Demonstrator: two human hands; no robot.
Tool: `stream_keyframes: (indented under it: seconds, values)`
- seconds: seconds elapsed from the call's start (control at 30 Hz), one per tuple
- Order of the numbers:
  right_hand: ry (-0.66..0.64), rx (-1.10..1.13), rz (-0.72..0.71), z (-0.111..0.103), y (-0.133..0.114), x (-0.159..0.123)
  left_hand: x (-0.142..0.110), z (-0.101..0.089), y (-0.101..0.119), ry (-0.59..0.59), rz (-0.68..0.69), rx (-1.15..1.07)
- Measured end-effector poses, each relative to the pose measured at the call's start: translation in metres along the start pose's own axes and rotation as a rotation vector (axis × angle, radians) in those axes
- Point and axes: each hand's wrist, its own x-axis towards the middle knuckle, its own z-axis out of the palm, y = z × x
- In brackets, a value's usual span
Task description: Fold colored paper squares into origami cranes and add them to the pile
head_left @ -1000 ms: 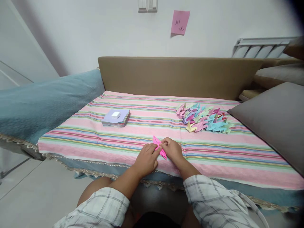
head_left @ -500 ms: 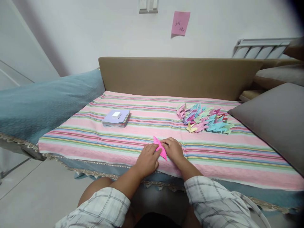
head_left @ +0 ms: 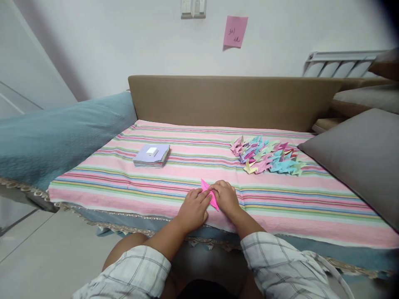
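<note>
Nearest the camera, checked sleeves [head_left: 134, 268] were turned back on both forearms, above a bare knee [head_left: 123, 247]. Past them, the left hand [head_left: 193, 209] lay palm down with its fingers lightly bent, thumb and fingertips on the pink folded paper [head_left: 213, 202]; whether they pinched it could not be told. The right hand [head_left: 225, 198] had its thumb and fingertips drawn together on the same paper, nearly closed, meeting the left fingertips. The paper, pointed at both ends, lay slantwise between the hands, near the front edge of the sofa seat, on a striped cloth [head_left: 102, 174].

Farther back on the cloth, to the left, a small white block [head_left: 151, 152] sat on a stack of square paper [head_left: 156, 160]. To the right lay a cluster of colourful folded-paper figures [head_left: 268, 157], near a grey cushion [head_left: 358, 153]. Behind stood the brown backrest [head_left: 230, 101], and on the wall were a pink note [head_left: 235, 32] and white switches [head_left: 193, 7].
</note>
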Motion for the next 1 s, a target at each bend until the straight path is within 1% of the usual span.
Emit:
stream_keyframes:
  seconds: [0.2,0.43,0.67,0.87,1.0]
  values:
    - [-0.066,-0.080,0.038,-0.0018,-0.0032,0.0016,0.0002,-0.0019,0.0004,0.000,0.002,0.004]
    - [-0.110,-0.080,0.032,-0.0016,-0.0004,0.0048,0.0000,-0.0002,-0.0001,0.009,0.002,-0.015]
    - [-0.095,-0.051,0.023,-0.0016,0.0014,0.0045,-0.0001,-0.0011,0.0005,0.010,-0.001,-0.023]
    - [-0.051,-0.033,0.001,-0.0013,0.0031,0.0024,-0.0003,-0.0012,0.0008,-0.005,-0.007,-0.026]
    - [-0.065,-0.039,0.002,-0.0007,0.0037,0.0034,-0.0007,0.0014,0.0002,-0.002,-0.005,-0.024]
